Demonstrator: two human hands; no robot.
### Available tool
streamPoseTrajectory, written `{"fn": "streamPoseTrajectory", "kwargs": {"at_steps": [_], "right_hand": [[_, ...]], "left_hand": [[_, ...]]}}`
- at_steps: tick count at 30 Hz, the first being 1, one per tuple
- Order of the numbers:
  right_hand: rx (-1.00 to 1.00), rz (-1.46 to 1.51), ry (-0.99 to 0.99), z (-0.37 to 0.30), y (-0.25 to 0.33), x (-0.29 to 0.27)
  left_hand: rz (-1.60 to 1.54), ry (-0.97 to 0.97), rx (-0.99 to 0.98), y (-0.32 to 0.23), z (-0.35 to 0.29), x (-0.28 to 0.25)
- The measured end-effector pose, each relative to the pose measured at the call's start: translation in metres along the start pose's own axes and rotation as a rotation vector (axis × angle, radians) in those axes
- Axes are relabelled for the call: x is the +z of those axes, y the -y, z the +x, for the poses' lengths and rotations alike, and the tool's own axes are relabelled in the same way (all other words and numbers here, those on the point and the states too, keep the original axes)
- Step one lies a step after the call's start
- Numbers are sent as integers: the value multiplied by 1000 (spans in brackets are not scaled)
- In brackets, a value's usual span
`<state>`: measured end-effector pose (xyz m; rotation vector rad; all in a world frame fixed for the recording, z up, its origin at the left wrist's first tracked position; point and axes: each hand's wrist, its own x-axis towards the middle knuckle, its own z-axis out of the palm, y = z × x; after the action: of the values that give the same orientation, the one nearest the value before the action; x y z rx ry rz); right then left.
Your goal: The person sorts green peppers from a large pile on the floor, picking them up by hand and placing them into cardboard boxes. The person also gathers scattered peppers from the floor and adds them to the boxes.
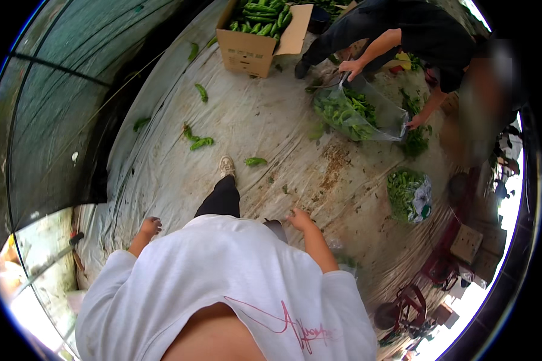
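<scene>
My left hand point(151, 226) hangs beside the white shirt, its fingers loosely bent, with nothing seen in it. On the other side my right hand point(298, 219) is held low by my body, its fingers slightly apart and no object visible in it. A dark shape point(275, 228) lies just beside that hand, partly covered by the shirt; its kind is unclear. Ahead of my forward shoe point(227, 167) a green pepper point(255, 162) lies on the ground sheet point(265, 120). More green peppers point(202, 143) are scattered farther off to the left.
A cardboard box point(245, 54) of green peppers stands ahead. At the upper right, a bent-over person point(427, 36) holds a clear plastic bag point(349, 111) of green produce. Another filled bag point(408, 194) sits at the right, near cartons point(467, 243). Dark netting point(48, 120) borders the left.
</scene>
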<state>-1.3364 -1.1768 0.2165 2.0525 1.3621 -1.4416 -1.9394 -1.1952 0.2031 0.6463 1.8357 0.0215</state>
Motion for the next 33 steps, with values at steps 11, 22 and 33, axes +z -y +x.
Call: {"fn": "streamPoseTrajectory", "kwargs": {"at_steps": [11,22,33], "right_hand": [[188,217,-286,36,160,-294],[35,-80,-799,58,281,-498],[-200,49,-315,85,257,-268]], "left_hand": [[333,-259,524,-226,96,-76],[399,-128,322,-90,96,-83],[352,-259,155,-23,72,-106]]}}
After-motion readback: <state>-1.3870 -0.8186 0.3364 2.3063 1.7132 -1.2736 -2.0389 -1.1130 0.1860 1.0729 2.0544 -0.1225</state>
